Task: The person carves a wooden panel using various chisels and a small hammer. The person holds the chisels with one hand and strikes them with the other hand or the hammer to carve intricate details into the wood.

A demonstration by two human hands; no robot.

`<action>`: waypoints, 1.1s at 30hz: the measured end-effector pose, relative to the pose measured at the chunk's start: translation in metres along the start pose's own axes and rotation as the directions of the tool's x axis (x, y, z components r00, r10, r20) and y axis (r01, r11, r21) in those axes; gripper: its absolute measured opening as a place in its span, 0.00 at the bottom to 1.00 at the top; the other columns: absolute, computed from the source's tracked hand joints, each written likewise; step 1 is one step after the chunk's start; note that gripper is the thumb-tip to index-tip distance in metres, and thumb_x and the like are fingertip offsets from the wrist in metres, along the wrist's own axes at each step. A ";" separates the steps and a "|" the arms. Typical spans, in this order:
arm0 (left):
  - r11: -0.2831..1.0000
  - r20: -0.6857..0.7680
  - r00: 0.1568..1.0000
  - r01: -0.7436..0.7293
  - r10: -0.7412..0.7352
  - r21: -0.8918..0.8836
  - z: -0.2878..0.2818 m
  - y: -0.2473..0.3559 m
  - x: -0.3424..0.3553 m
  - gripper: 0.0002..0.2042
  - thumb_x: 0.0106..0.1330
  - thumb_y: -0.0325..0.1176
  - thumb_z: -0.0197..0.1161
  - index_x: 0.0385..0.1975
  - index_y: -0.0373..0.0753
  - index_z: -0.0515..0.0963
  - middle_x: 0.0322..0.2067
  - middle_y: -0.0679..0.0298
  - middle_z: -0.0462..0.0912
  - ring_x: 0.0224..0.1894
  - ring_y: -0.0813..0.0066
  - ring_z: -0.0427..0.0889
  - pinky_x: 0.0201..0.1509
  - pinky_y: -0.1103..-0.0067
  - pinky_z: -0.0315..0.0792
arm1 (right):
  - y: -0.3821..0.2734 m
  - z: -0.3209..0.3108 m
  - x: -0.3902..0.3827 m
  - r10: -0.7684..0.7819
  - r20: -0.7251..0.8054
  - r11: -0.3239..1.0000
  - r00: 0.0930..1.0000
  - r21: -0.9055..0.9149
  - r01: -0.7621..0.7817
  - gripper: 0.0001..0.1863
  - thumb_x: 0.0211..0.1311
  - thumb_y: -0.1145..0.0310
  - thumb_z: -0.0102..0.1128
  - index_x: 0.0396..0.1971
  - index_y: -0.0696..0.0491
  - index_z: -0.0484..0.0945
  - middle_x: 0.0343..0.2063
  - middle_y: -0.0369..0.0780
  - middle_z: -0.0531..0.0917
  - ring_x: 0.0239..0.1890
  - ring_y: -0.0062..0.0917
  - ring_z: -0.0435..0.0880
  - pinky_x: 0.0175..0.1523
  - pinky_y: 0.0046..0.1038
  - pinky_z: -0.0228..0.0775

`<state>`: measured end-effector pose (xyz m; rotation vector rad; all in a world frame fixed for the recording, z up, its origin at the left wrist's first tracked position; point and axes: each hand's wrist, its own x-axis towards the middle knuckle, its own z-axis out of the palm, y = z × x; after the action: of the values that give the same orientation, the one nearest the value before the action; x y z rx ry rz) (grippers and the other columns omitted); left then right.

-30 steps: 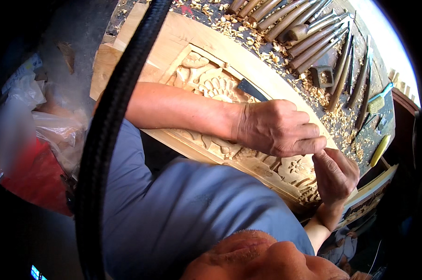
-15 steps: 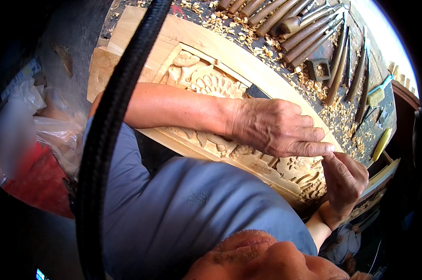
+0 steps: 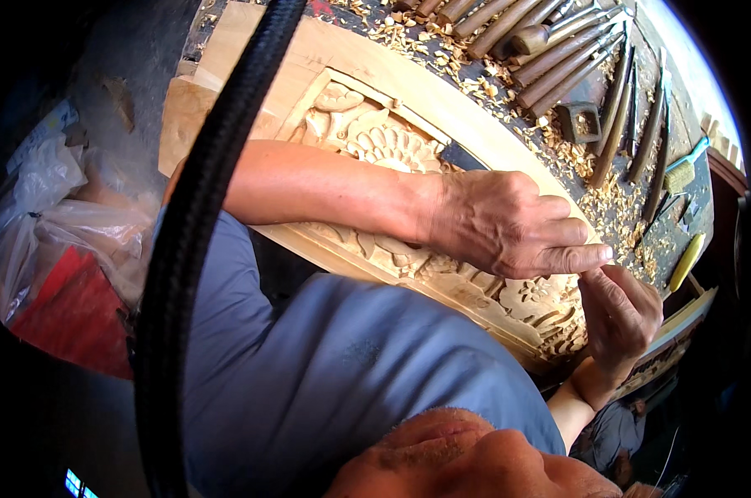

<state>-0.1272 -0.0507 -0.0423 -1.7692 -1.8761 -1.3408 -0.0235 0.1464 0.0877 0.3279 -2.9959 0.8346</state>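
Note:
Under my left forearm lies a pale wooden panel (image 3: 392, 147) carved in relief with a large flower and leaves, framed by a plain border. My left hand (image 3: 508, 228) hovers over or rests on its right part, back up, fingers curled and thumb stretched out. Its thumb tip meets the bent fingers of my right hand (image 3: 623, 311), which is closed at the panel's right end. Whatever either hand holds is hidden beneath the fingers. A dark flat piece (image 3: 461, 158) shows beside my left wrist; its kind is unclear.
Several wood-handled carving chisels (image 3: 550, 62) lie along the bench's far side among wood shavings (image 3: 612, 220). Near them are a small dark square block (image 3: 579, 123), a blue-handled brush (image 3: 682, 172) and a yellow-handled tool (image 3: 684, 261). Plastic bags (image 3: 85, 224) sit at left. A black strap (image 3: 197, 216) crosses the view.
The panel and tools have shifted slightly right in view. Both hands have moved a little to the right, still touching at the fingertips and closed.

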 end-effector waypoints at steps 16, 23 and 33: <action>0.999 -0.069 0.997 -0.033 0.031 -0.032 -0.003 0.000 -0.002 0.26 0.70 0.35 0.65 0.69 0.43 0.78 0.40 0.71 0.83 0.33 0.80 0.82 0.30 0.79 0.77 | -0.014 -0.007 0.000 0.062 0.036 0.998 0.997 -0.006 -0.062 0.15 0.48 0.82 0.82 0.39 0.58 0.91 0.24 0.42 0.85 0.23 0.33 0.85 0.28 0.31 0.71; 0.996 -0.052 0.997 -0.068 0.065 -0.060 -0.003 -0.001 0.000 0.28 0.70 0.34 0.64 0.72 0.42 0.76 0.40 0.69 0.81 0.34 0.78 0.82 0.31 0.78 0.79 | -0.013 -0.008 -0.001 0.079 0.014 0.996 0.997 0.029 -0.079 0.15 0.45 0.81 0.82 0.37 0.59 0.91 0.24 0.43 0.84 0.23 0.34 0.84 0.29 0.31 0.69; 1.000 0.017 1.000 0.000 0.000 -0.008 -0.003 0.002 0.002 0.27 0.69 0.36 0.67 0.70 0.43 0.78 0.36 0.70 0.80 0.33 0.77 0.83 0.31 0.79 0.81 | -0.006 0.002 -0.003 0.045 -0.028 0.999 0.999 0.021 -0.044 0.16 0.45 0.81 0.82 0.38 0.57 0.91 0.24 0.43 0.85 0.23 0.34 0.83 0.29 0.31 0.68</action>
<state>-0.1276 -0.0522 -0.0386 -1.7903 -1.8820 -1.3397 -0.0197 0.1411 0.0890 0.2491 -2.9810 0.8662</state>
